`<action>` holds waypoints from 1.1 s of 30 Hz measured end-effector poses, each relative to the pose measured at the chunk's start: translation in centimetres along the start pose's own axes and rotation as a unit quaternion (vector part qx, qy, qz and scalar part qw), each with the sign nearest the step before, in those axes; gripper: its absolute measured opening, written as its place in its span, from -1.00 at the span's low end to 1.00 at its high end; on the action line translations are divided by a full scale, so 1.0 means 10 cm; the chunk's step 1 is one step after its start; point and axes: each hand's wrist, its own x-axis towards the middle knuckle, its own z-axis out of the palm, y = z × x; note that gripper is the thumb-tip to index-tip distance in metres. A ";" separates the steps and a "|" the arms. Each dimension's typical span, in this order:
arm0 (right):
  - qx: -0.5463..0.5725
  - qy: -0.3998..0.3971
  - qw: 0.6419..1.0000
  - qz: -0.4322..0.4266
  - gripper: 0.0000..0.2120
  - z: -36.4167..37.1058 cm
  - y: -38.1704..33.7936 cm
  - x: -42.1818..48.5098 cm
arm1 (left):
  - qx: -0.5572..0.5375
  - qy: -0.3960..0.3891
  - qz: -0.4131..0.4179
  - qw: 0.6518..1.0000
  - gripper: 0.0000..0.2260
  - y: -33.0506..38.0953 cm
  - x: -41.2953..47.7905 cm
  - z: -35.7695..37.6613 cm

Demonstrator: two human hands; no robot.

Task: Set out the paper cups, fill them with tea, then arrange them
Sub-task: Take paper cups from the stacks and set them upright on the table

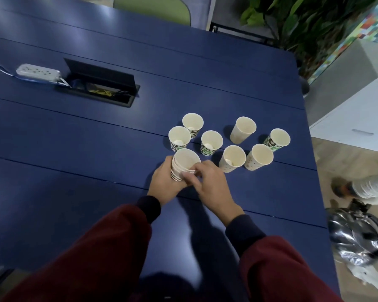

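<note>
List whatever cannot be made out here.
Head view:
- Number in the stack of paper cups: its wall is covered by the left hand and right hand.
- Right grip: fingertips blurred at the rim; pinching or only touching, unclear.
- Contents: pale lumps in four set-out cups, too small to identify.
- Floor: shiny metal vessel, blurred, type unclear.

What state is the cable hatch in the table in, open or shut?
Open. Its black lid stands tilted up, and cables show in the recess beneath it.
</note>
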 end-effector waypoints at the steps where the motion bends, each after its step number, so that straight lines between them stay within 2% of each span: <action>1: 0.035 -0.003 0.999 0.021 -0.69 0.01 -0.04 -0.01 | -0.006 0.001 -0.003 1.000 -0.35 -0.01 0.00 -0.08; 4: 0.161 -0.044 0.982 0.086 -0.60 0.10 -0.21 -0.08 | 0.003 -0.026 -0.002 1.000 -0.35 -0.09 -0.02 -0.39; 7: 0.191 -0.081 0.972 0.109 -0.54 0.24 -0.35 -0.08 | 0.083 -0.087 0.027 0.992 -0.35 -0.17 -0.01 -0.66; 9: 0.149 -0.064 0.983 0.082 -0.58 0.34 -0.41 -0.04 | 0.111 -0.115 0.023 0.987 -0.40 -0.23 0.04 -0.79; 12: 0.033 -0.052 0.997 0.040 -0.57 0.49 -0.46 0.00 | 0.099 -0.130 -0.001 0.986 -0.42 -0.33 0.00 -0.90; 15: -0.019 -0.052 0.998 0.019 -0.57 0.56 -0.51 0.04 | 0.046 -0.138 -0.021 0.989 -0.59 -0.39 -0.04 -0.94; 17: -0.035 -0.021 0.999 0.015 -0.57 0.57 -0.54 0.08 | -0.002 -0.163 -0.037 0.986 -0.70 -0.34 0.03 -0.98; 20: -0.057 0.048 0.996 0.054 -0.58 0.64 -0.55 0.03 | -0.018 -0.202 -0.052 0.978 -0.76 -0.26 0.13 -0.99; 24: 0.018 0.197 0.966 0.164 -0.61 0.50 -0.40 -0.06 | 0.015 -0.223 -0.059 0.973 -0.67 -0.23 0.20 -0.97; 26: 0.028 0.250 0.954 0.164 -0.65 0.35 -0.30 -0.06 | 0.017 -0.216 -0.076 0.973 -0.66 -0.28 0.21 -1.00; 29: -0.006 0.257 0.958 0.125 -0.77 0.24 -0.23 -0.06 | 0.001 -0.201 -0.106 0.974 -0.62 -0.35 0.20 -1.02; 33: -0.040 0.207 0.970 0.118 -0.84 0.34 -0.18 -0.05 | 0.004 -0.198 -0.094 0.976 -0.59 -0.35 0.14 -0.96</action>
